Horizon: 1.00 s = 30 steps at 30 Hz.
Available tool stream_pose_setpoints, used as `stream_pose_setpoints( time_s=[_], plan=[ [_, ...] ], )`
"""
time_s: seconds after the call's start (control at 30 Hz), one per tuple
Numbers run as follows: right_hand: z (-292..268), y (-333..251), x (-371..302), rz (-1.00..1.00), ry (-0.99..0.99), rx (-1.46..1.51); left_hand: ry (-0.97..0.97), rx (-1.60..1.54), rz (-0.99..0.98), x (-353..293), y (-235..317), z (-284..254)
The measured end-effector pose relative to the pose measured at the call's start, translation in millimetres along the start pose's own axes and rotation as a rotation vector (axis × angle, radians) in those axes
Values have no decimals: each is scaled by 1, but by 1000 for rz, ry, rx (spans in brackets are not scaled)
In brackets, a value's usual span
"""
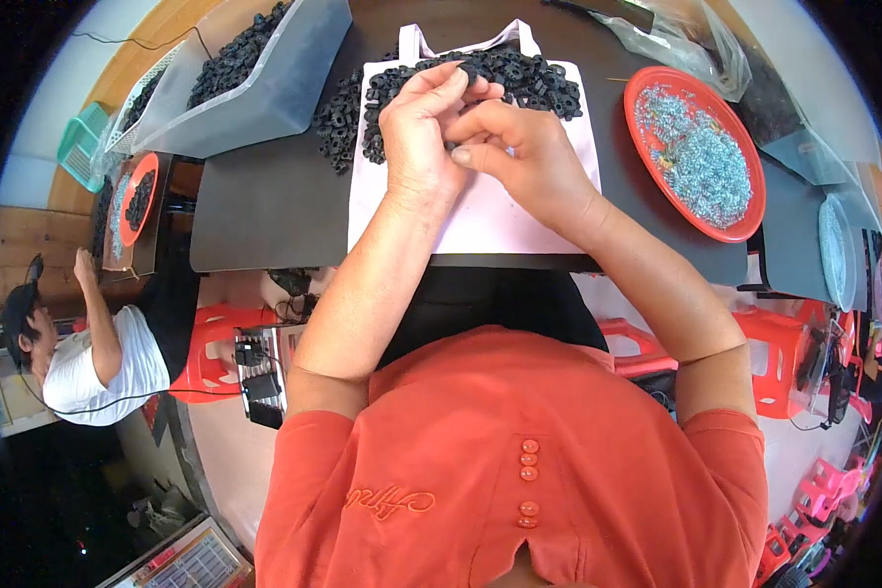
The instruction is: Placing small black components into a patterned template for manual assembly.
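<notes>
My two hands meet over a pale pink cloth tote bag (519, 220) laid flat on the dark table. My left hand (423, 127) is closed, its thumb and fingers around a small black part (469, 74). Close against it, my right hand (534, 162) has its thumb and forefinger drawn together in a pinch; what sits between them is mostly hidden. A heap of small black ring-like parts (548, 88) lies on the bag behind and around my hands, spilling onto the table at its left.
At the right, a round red tray (760, 211) holds many small silvery metal pieces. A translucent bin (255, 127) of black parts stands at the left. Clear plastic bags (695, 44) lie at the far right. Another person (108, 353) works at the left beside a smaller red plate (153, 167).
</notes>
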State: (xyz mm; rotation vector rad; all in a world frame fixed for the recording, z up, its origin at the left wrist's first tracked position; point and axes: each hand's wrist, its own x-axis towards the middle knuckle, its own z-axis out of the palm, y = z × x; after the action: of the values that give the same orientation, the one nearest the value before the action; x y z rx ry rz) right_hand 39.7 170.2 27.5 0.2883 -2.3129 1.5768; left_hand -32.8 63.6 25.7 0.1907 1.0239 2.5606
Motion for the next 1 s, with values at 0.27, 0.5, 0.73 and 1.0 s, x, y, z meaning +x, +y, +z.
stream_pose_setpoints(
  time_s=[0.27,0.5,0.73,1.0],
  plan=[
    [-3,1,4,-82,-40,-213,-17,-65,-73,2,-6,-2],
    [1,-3,0,-39,-8,-42,3,-26,-39,0,-4,2],
    [11,4,-5,-229,88,-203,-7,10,-13,-3,-3,3],
    [9,3,-5,-297,60,-384,40,55,-40,-5,-3,4]
  ],
)
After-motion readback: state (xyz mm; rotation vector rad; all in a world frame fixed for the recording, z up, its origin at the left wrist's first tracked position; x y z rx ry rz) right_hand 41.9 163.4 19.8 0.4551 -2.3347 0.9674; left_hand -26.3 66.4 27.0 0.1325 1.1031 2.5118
